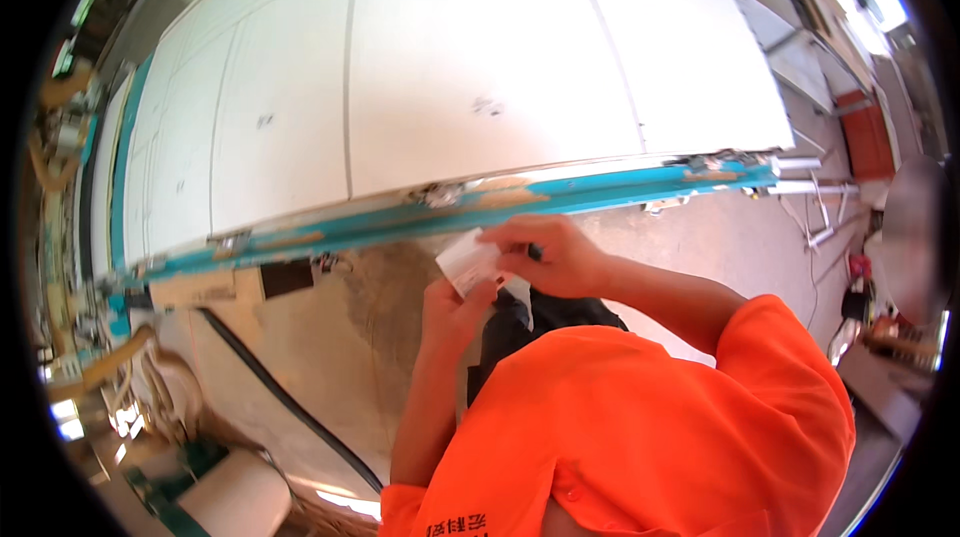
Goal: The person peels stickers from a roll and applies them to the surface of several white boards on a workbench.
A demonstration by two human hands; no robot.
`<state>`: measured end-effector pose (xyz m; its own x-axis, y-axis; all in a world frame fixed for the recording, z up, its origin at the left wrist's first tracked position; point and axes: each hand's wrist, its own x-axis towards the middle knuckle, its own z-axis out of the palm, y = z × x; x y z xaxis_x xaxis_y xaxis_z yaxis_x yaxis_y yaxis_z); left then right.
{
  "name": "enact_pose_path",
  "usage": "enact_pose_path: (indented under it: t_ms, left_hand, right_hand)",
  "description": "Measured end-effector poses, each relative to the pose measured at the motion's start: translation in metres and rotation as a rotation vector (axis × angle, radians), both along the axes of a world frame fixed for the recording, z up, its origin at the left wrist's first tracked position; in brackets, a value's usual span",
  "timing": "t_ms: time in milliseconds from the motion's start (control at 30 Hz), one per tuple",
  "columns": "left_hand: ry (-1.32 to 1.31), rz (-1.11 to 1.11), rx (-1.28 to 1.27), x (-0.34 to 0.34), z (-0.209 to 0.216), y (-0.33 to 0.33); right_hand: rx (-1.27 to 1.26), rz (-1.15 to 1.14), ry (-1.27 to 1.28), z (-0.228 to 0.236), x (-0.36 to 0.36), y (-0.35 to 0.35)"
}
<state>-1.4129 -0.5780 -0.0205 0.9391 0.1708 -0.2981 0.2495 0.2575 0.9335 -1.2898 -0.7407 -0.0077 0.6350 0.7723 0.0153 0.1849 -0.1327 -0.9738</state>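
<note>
In front of my body, close to the near edge of a large worktable, a small white rectangular piece of paper (466,259) sits tilted between my two hands. My left hand (455,315) pinches its lower edge between thumb and fingers. From the right, my right hand (552,255) closes on its other side, thumb and fingertips against the paper. A little of something white also shows below my right hand, too small to name. Faint printing is on the paper.
Large white panels (480,47) cover the worktable, whose turquoise edge rail (590,195) runs just beyond my hands. A black hose (290,399) slants across the floor at left. Metal frames (825,199) stand at right, with a red-brown box (865,135) behind.
</note>
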Motion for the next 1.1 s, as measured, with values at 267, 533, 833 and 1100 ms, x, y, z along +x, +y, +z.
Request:
enact_pose_path:
  t_ms: [267, 533, 833, 1100]
  left_hand:
    - [0.170, 0.216, -0.547, 0.075, -0.011, -0.075]
    - [0.359, 0.252, -0.196, 0.156, -0.041, -0.196]
    - [0.622, 0.530, -0.087, 0.199, -0.080, -0.280]
    - [0.709, 0.543, 0.079, 0.167, -0.086, -0.281]
  right_hand:
    - [0.000, 0.038, -0.345, 0.016, 0.032, -0.088]
    - [-0.038, -0.188, -0.511, -0.027, 0.097, -0.209]
    - [0.092, -0.466, 0.005, -0.063, 0.184, -0.306]
    - [-0.393, -0.663, -0.059, -0.087, 0.292, -0.365]
